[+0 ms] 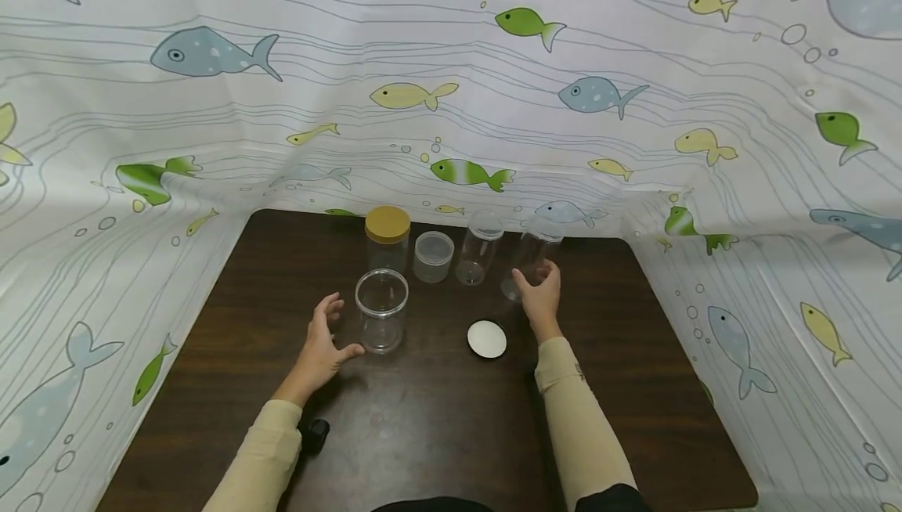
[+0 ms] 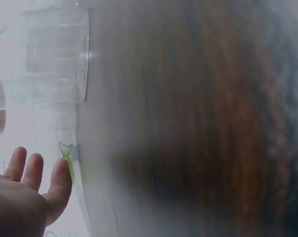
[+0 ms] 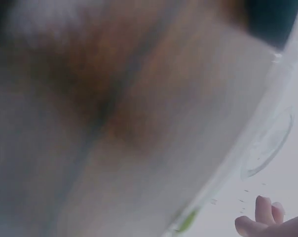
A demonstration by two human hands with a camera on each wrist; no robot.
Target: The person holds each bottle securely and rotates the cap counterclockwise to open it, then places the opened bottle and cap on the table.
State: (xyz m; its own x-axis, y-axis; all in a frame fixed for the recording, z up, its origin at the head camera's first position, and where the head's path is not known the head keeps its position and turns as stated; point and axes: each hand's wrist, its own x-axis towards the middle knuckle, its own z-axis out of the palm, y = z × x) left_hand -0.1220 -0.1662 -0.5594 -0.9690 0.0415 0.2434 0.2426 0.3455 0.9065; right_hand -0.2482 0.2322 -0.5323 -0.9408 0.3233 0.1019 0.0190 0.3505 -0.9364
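An open clear jar (image 1: 381, 328) stands upright on the dark table, front left of the other containers. Just left of it is my left hand (image 1: 320, 351), fingers spread and holding nothing, thumb tip near the jar's lower side. The left wrist view shows that hand (image 2: 33, 197) apart from the clear jar (image 2: 55, 57). At the right of the back row, my right hand (image 1: 541, 299) grips the lower part of a tall clear jar (image 1: 530, 254), thumb and fingers on opposite sides. A round white lid (image 1: 487, 339) with a dark rim lies flat on the table.
The back row also has a clear jar with a yellow lid (image 1: 387, 225), a small translucent tub (image 1: 433, 257) and another tall clear jar (image 1: 481, 250). A fish-printed curtain (image 1: 423, 136) borders the back and sides of the brown table (image 1: 437, 434).
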